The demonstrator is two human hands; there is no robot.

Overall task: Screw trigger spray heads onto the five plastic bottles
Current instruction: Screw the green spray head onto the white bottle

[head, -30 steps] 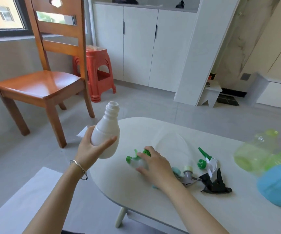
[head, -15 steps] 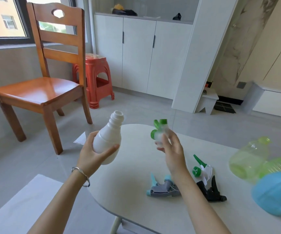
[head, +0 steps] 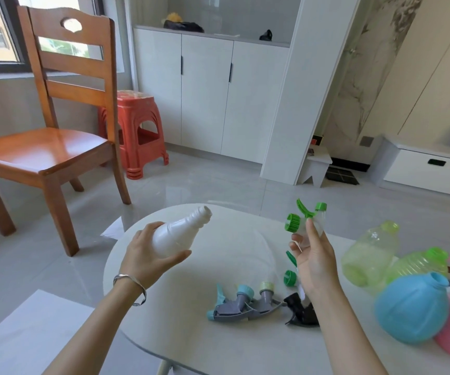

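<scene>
**Head view: first cap not yet mated; cross-threading risk**

Head camera shows the left hand point(head: 153, 255) wrapped around the white bottle point(head: 176, 236), held tilted above the table's point(head: 218, 334) left edge, neck open. The right hand point(head: 313, 255) pinches the green spray head point(head: 303, 220), collar apart from the neck. Judgement: with the bottle tilted, the collar may seat crooked and cross-thread. Remaining spray heads point(head: 242, 304) lie near the front edge; other bottles point(head: 369, 253) sit at the right edge.
</scene>
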